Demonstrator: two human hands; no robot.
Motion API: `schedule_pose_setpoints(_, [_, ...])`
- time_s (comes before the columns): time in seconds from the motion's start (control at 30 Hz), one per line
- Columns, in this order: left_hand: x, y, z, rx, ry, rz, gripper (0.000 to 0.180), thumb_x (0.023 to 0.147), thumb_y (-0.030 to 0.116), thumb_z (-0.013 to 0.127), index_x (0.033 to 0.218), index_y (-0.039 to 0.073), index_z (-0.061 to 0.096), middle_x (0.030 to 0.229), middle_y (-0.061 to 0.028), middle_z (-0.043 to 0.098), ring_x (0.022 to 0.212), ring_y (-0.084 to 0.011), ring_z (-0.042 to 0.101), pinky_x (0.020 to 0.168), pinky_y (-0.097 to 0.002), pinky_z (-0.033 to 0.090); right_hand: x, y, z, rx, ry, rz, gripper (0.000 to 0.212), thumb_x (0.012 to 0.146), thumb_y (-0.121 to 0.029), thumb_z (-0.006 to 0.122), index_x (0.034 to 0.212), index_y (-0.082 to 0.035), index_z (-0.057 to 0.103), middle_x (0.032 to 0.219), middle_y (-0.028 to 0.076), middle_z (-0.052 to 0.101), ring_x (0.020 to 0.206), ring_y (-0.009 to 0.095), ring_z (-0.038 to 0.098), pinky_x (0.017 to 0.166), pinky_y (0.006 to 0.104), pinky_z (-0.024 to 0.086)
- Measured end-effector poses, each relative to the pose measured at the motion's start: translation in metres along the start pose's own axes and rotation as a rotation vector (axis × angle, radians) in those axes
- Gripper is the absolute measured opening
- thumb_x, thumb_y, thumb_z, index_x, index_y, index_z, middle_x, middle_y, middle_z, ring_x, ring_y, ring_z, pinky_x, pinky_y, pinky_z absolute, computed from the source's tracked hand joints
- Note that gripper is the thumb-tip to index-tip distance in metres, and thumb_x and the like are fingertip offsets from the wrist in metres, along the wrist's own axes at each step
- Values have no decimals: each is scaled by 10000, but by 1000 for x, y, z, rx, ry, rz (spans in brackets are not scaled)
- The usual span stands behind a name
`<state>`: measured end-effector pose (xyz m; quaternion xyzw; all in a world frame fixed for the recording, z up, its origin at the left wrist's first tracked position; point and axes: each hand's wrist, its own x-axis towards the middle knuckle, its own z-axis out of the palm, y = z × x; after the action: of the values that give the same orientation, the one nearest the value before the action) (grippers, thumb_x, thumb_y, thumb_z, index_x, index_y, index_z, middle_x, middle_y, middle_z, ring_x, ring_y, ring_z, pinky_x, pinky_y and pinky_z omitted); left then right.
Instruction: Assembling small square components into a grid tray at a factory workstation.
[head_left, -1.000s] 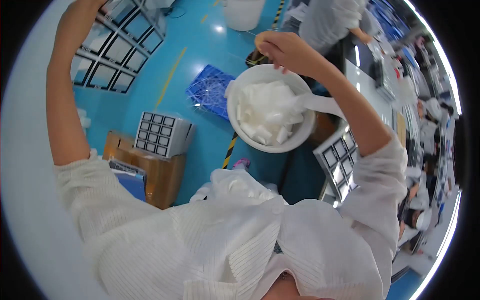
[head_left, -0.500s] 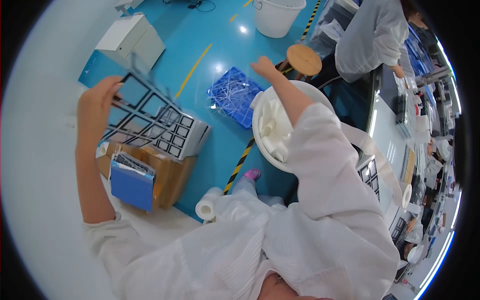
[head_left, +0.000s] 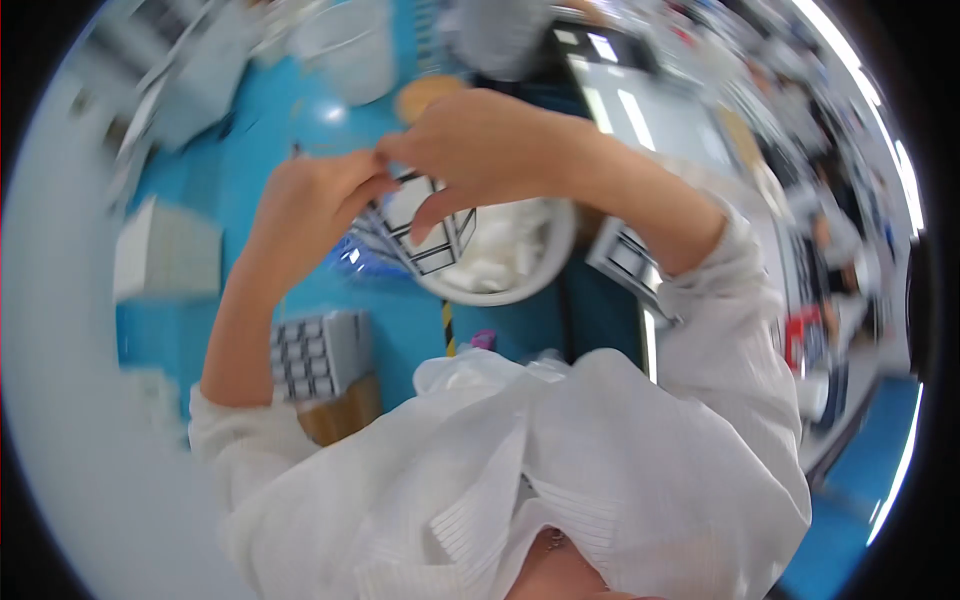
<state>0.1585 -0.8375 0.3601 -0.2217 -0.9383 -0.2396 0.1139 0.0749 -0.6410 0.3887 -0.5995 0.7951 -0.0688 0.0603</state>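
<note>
A thin, see-through sheet printed with black rectangular frames [head_left: 436,258] hangs tilted between my two hands, above the white tub. My left hand [head_left: 312,198] pinches its left edge between thumb and fingers. From the right, my right hand [head_left: 490,148] curls over the sheet's top, its fingertips meeting those of the left hand and its thumb lying across the sheet. The sheet's upper edge is hidden behind the fingers, and motion smears the view. Below, the white tub [head_left: 563,245] holds crumpled white material [head_left: 505,250].
At the left, a stack of black-framed sheets [head_left: 305,358] rests on a brown carton [head_left: 345,412]. A blue crate [head_left: 365,258] lies beside the tub, partly hidden. Farther off stand a round stool [head_left: 428,95], a white bucket [head_left: 350,55] and a person [head_left: 500,35]. A long worktable [head_left: 625,110] runs along the right.
My left hand has brought a framed sheet rightward from above the stack. My right hand has come back from over the blue crate to meet it. The whole view has turned.
</note>
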Motion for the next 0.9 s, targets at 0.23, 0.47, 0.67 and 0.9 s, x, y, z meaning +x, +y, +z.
schedule_pose_setpoints(0.23, [88, 118, 97, -262, -111, 312, 114, 769, 96, 737, 800, 35, 647, 666, -116, 612, 540, -268, 556, 519, -314, 429, -201, 0, 25, 34, 142, 440, 334, 779, -342, 721, 902, -57, 598, 706, 84, 629, 728, 304, 636, 611, 401, 469])
schedule_pose_setpoints(0.47, [146, 226, 160, -381, -432, 689, 278, 739, 255, 778, 803, 26, 635, 666, -100, 610, 538, -265, 568, 513, -307, 434, -385, -44, 52, 297, 464, 721, 159, 795, -200, 711, 845, -55, 667, 745, 74, 648, 669, 271, 611, 597, 351, 463])
schedule_pose_setpoints(0.67, [201, 280, 230, -469, -820, 708, 226, 716, 213, 761, 788, 42, 633, 703, -94, 649, 651, -295, 616, 621, -326, 468, -504, -82, 36, 335, 383, 1038, 201, 762, -190, 749, 882, -44, 680, 774, 85, 666, 670, 228, 637, 592, 302, 472])
schedule_pose_setpoints(0.9, [197, 417, 267, -289, -361, 1256, 162, 753, 162, 712, 710, 61, 593, 603, -70, 604, 640, -250, 639, 666, -349, 501, -516, -95, 33, 282, 281, 1261, 314, 808, -247, 730, 985, -9, 626, 720, 138, 640, 658, 297, 627, 613, 378, 465])
